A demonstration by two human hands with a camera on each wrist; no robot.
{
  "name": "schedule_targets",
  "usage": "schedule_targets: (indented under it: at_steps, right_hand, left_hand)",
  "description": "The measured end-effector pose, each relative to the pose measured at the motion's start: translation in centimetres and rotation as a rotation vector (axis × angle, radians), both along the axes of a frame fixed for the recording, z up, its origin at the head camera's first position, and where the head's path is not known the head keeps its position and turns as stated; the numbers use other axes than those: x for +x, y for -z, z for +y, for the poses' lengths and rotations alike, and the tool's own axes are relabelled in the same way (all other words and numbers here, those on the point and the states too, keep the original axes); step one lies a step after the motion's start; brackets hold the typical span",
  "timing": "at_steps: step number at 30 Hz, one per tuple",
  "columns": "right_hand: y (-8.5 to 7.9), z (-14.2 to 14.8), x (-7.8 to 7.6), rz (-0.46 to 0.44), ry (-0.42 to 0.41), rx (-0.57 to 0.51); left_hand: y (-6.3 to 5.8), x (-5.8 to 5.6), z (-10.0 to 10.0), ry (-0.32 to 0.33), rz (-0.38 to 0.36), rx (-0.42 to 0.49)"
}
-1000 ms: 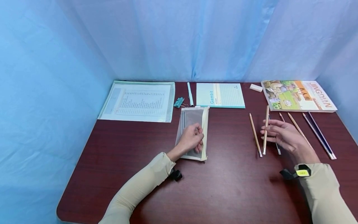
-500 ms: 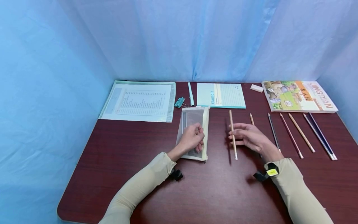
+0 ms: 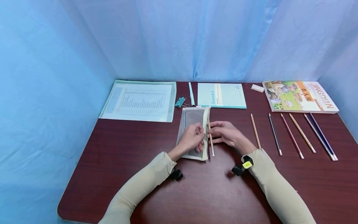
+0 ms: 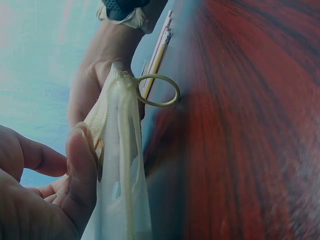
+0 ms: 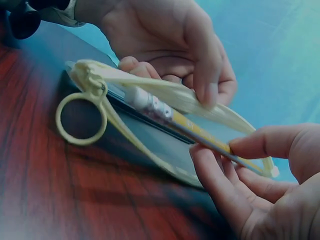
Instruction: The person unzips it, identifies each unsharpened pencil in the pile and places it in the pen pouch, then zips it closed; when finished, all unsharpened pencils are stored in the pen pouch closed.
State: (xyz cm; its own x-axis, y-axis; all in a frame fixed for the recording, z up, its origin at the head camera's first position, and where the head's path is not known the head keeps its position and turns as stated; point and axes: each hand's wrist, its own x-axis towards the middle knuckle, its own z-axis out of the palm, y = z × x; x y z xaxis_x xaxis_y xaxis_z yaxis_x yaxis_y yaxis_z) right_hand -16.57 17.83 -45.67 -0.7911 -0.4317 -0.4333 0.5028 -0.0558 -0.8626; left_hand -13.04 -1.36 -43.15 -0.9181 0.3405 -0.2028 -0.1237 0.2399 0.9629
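Note:
A translucent zip pencil case (image 3: 193, 115) with a cream edge lies in the middle of the table. My left hand (image 3: 192, 137) pinches the upper side of its mouth, lifting it so the opening gapes. In the right wrist view a ring pull (image 5: 81, 119) hangs at one end of the zip. My right hand (image 3: 226, 133) holds a yellow pencil (image 5: 200, 137) with a white eraser between thumb and fingers. The pencil lies lengthwise along the mouth, overlapping the opening in the right wrist view. Something dark shows inside the case.
Several pencils (image 3: 292, 135) lie spread at the right. Behind them are a picture book (image 3: 297, 96) and an eraser (image 3: 257, 88). A notebook (image 3: 226, 95), a white pen (image 3: 191, 93), a teal binder clip (image 3: 180, 102) and a document folder (image 3: 139, 101) line the back.
My right hand has carried the yellow pencil left from the row of pencils to the case's mouth. The left hand has stayed on the case's edge.

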Motion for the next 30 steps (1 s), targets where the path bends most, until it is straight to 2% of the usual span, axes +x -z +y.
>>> schedule_targets:
  at_steps: [9, 20, 25, 30]
  right_hand:
    - [-0.5, -2.2, -0.1, 0.051, 0.102, 0.094]
    - [-1.2, -2.8, 0.7, 0.106, 0.118, 0.229]
    - [-2.1, -1.3, 1.0, 0.138, 0.098, 0.249]
    - [-3.2, 1.9, 1.5, 0.184, 0.105, 0.259]
  left_hand:
    - [0.0, -0.1, 0.0, -0.012, 0.019, -0.010]
    - [0.2, -0.1, 0.1, -0.009, 0.025, -0.020]
    - [0.1, 0.0, 0.1, -0.001, 0.021, -0.022]
    - [0.0, 0.0, 0.1, 0.001, 0.026, -0.012]
